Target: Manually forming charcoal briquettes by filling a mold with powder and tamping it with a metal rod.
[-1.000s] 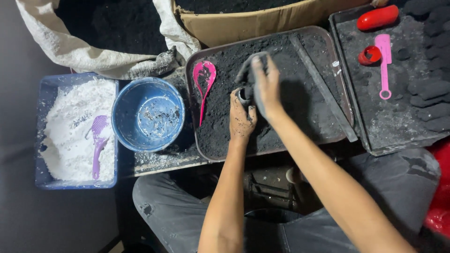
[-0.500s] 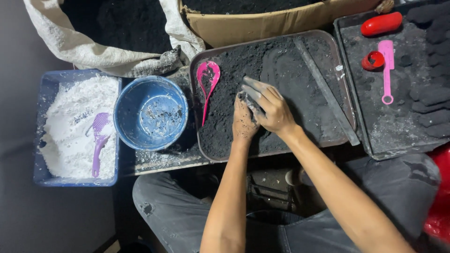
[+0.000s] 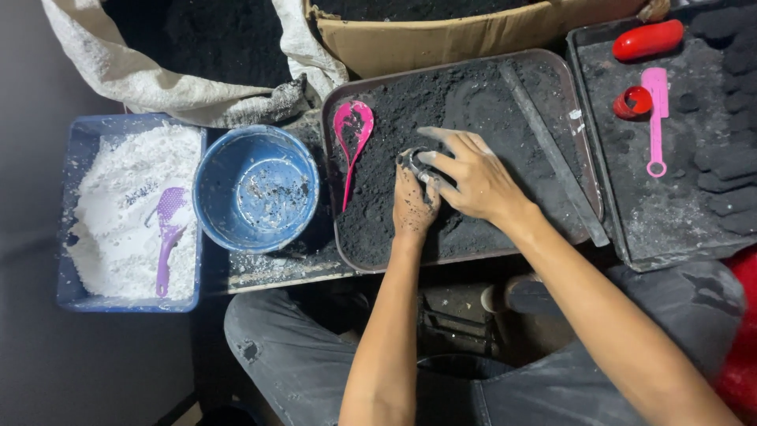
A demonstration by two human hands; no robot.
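My left hand (image 3: 412, 207) grips a small dark metal mould (image 3: 413, 160) over the tray (image 3: 347, 252) of black powder. My right hand (image 3: 465, 175) lies flat across the mould's top, fingers stretched left and pressing on it. Both hands are dusted with black powder. A pink spoon (image 3: 352, 132) lies in the powder just left of the hands. A dark flat bar (image 3: 552, 154) lies diagonally on the tray to the right.
A blue bowl (image 3: 256, 189) stands left of the tray. A blue tub of white powder (image 3: 130, 213) holds a purple spoon (image 3: 167, 237). A second tray (image 3: 670, 213) at right holds a pink scoop (image 3: 654, 118), red cup (image 3: 633, 101), red bottle (image 3: 648, 39), black lumps. Sack and cardboard box behind.
My right hand came down from the far part of the tray onto the mould and now lies flat over it. My left hand stayed on the mould.
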